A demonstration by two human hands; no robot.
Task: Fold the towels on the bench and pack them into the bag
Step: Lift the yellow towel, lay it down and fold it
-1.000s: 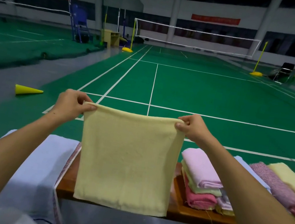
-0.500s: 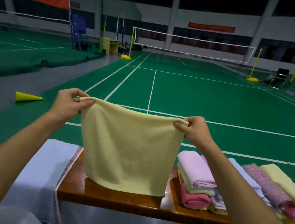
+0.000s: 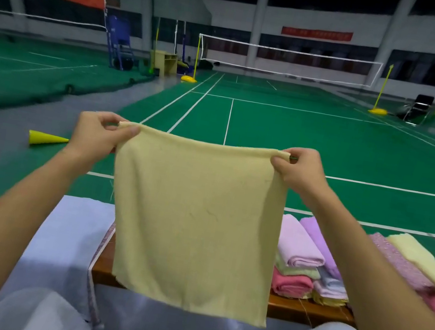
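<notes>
A pale yellow towel (image 3: 195, 224) hangs flat in front of me, held up by its two top corners. My left hand (image 3: 97, 134) pinches the left corner and my right hand (image 3: 300, 173) pinches the right corner. Its lower edge dangles in front of the wooden bench (image 3: 301, 308). On the bench to the right lies a pile of folded towels (image 3: 300, 265) in pink, lilac, green and red. More folded towels (image 3: 418, 264) lie further right. A light blue cloth bag (image 3: 67, 229) lies at the bench's left end.
My knees (image 3: 41, 314) in light trousers show at the bottom. A yellow cone (image 3: 45, 138) lies on the grey floor to the left. Beyond the bench stretches a green badminton court with a net (image 3: 288, 61) and a chair (image 3: 418, 107) far off.
Both hands lifted the towel and spread it wider. Its lower edge, which rested on the bench half a second ago, now hangs freely in front of the bench.
</notes>
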